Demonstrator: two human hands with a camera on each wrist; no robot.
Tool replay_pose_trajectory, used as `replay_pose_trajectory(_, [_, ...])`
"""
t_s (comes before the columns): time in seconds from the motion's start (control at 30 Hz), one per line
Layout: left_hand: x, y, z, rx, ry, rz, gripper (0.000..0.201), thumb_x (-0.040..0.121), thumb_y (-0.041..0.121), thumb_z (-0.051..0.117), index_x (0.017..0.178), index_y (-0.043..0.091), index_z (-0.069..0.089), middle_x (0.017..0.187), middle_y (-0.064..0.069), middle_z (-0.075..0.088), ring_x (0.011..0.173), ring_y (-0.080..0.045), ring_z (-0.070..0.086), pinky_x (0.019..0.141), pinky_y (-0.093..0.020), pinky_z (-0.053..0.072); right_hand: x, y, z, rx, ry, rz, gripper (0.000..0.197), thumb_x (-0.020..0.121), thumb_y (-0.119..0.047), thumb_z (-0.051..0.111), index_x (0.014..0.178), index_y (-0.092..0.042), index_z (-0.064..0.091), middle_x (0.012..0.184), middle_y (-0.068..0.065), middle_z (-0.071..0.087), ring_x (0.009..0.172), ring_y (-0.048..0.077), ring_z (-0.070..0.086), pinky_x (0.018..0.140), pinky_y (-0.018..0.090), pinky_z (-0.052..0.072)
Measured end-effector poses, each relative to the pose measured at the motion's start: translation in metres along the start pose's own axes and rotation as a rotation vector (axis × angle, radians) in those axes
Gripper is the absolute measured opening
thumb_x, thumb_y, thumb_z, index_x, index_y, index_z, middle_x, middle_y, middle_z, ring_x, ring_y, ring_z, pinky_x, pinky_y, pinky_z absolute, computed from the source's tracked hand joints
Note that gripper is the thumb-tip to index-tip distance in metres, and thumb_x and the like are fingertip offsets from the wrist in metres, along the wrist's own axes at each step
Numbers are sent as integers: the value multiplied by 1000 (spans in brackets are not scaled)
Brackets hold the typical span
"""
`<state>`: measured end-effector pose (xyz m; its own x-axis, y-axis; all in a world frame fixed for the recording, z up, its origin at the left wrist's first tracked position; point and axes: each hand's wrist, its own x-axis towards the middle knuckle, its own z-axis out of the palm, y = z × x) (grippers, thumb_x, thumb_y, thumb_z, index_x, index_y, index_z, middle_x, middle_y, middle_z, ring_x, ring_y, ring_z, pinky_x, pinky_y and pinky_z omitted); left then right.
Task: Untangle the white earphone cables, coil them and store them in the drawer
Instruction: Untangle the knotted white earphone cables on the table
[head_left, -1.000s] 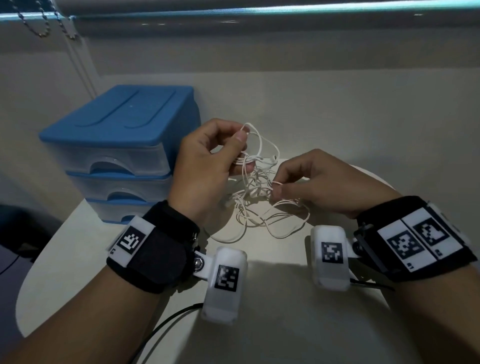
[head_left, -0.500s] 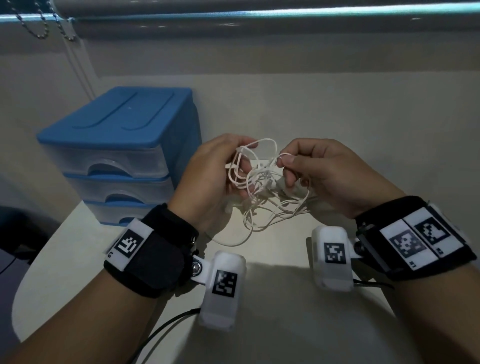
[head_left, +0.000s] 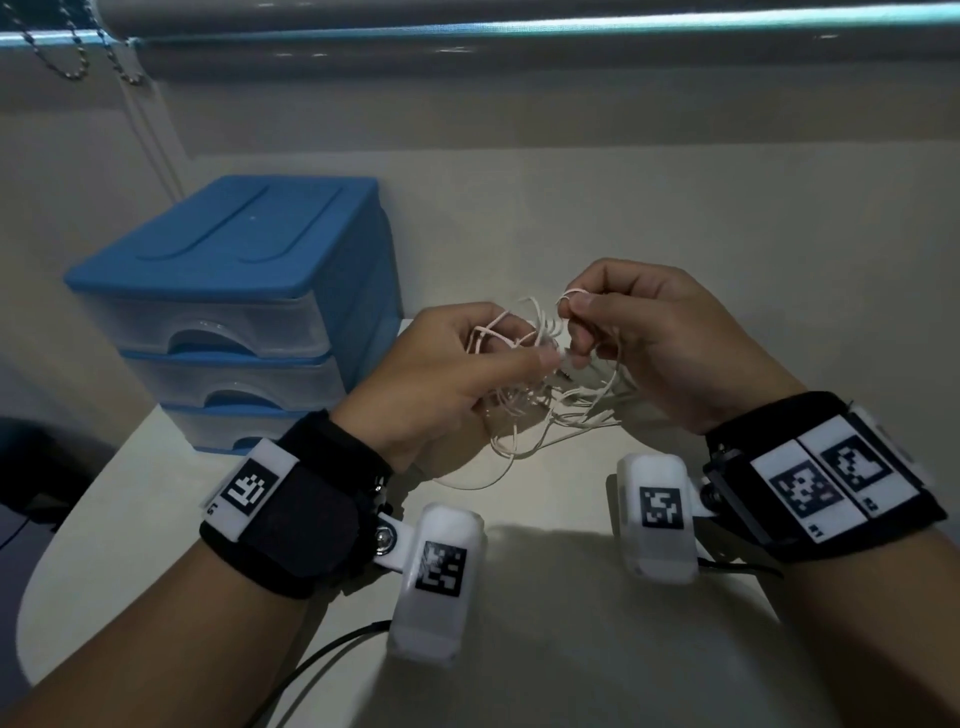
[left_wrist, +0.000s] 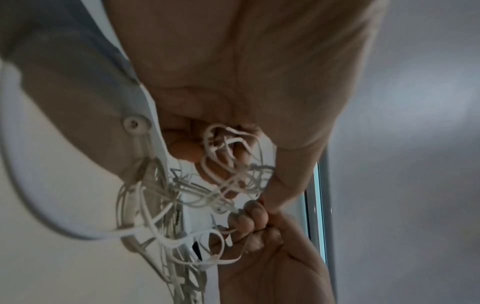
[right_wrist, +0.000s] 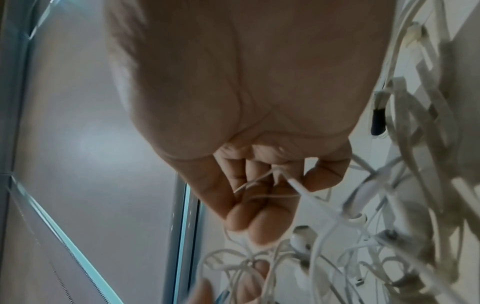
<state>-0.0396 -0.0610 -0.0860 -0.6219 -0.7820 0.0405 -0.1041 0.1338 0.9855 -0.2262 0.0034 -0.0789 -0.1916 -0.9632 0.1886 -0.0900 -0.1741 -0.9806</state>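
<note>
A tangle of white earphone cables (head_left: 540, 400) hangs between my two hands above the round table (head_left: 519, 649). My left hand (head_left: 447, 374) grips a bunch of loops (left_wrist: 228, 160) in its curled fingers. My right hand (head_left: 639, 332) pinches a strand (right_wrist: 267, 185) between thumb and fingers, raised a little above the left. Earbuds (right_wrist: 301, 240) and a plug dangle in the knot in the right wrist view. The blue three-drawer unit (head_left: 234, 312) stands at the left rear with its drawers closed.
The table's curved edge (head_left: 47, 571) runs at the left. A wall lies behind, with a blind's rail (head_left: 519, 31) and bead chain (head_left: 72, 67) at the top. Dark wrist-camera cords (head_left: 332, 654) trail toward me.
Both hands came together over the tangle, and the right hand has risen, pulling a strand upward. The left hand has dropped slightly and holds the bunch lower.
</note>
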Motion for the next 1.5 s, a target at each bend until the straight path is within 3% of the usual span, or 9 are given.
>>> replay_pose_trajectory(0.17, [3, -2, -4, 40, 91, 41, 16, 95, 15, 70, 95, -1, 72, 65, 0, 64, 54, -12, 56, 45, -24, 38, 1, -1, 0, 37, 0, -5, 14, 75, -8, 59, 62, -7, 64, 65, 14, 47, 52, 14, 35, 50, 25, 29])
replay_pose_trajectory(0.3, [4, -3, -2, -26, 130, 16, 21, 101, 19, 63, 95, 1, 71, 77, -7, 70, 65, -19, 58, 52, -31, 43, -2, -1, -2, -90, -75, 6, 22, 83, -6, 63, 61, -4, 65, 53, 8, 37, 48, 12, 23, 45, 19, 22])
replay_pose_trajectory(0.6, [4, -3, -2, -85, 122, 32, 23, 97, 21, 68, 97, -2, 68, 76, -14, 69, 65, -29, 58, 49, -35, 35, -4, 2, 1, -297, -103, 75, 25, 90, -11, 72, 78, 10, 68, 45, 4, 46, 42, 12, 36, 46, 20, 31])
replay_pose_trajectory(0.77, [5, -4, -4, -14, 169, 122, 14, 88, 9, 77, 89, 2, 65, 75, -11, 67, 65, -21, 61, 54, -28, 47, -9, -4, 3, -251, -188, 6, 28, 92, -17, 71, 66, -9, 72, 61, 16, 61, 57, 17, 55, 60, 22, 48])
replay_pose_trajectory(0.97, [3, -2, -3, 22, 149, 120, 14, 87, 10, 79, 88, 8, 65, 69, -4, 62, 58, -12, 53, 47, -21, 42, 3, 0, -3, -247, 56, -89, 23, 98, -21, 62, 91, -4, 75, 72, 0, 65, 64, 6, 55, 58, 10, 41])
replay_pose_trajectory(1.07, [2, -2, -2, 22, 101, 127, 13, 87, 8, 77, 89, 7, 64, 70, -3, 62, 59, -11, 54, 50, -20, 44, 6, 7, -1, -301, 3, -70, 12, 95, -23, 69, 102, -23, 78, 88, 14, 70, 71, 14, 59, 66, 22, 47])
replay_pose_trajectory(1.2, [3, -3, -1, 6, 70, 141, 14, 89, 14, 76, 91, 5, 65, 74, -7, 64, 63, -14, 56, 53, -19, 45, 5, 10, 3, -305, -34, -142, 8, 93, -19, 71, 90, -15, 78, 84, 15, 73, 70, 22, 58, 70, 37, 45])
replay_pose_trajectory(1.33, [4, -3, 0, 2, 88, 145, 15, 95, 16, 71, 89, 5, 63, 71, -8, 65, 58, -16, 52, 39, -21, 39, 9, 7, -1, -321, 206, -266, 8, 95, -15, 71, 90, -10, 75, 70, 3, 64, 63, 8, 53, 63, 24, 44])
replay_pose_trajectory(1.5, [4, -4, -1, 30, 104, 177, 20, 95, 15, 70, 89, -1, 61, 72, -17, 56, 54, -13, 44, 45, -15, 37, 10, 3, -5, -324, 487, -364, 8, 98, -16, 64, 93, -12, 69, 69, -2, 55, 62, 8, 48, 57, 21, 42])
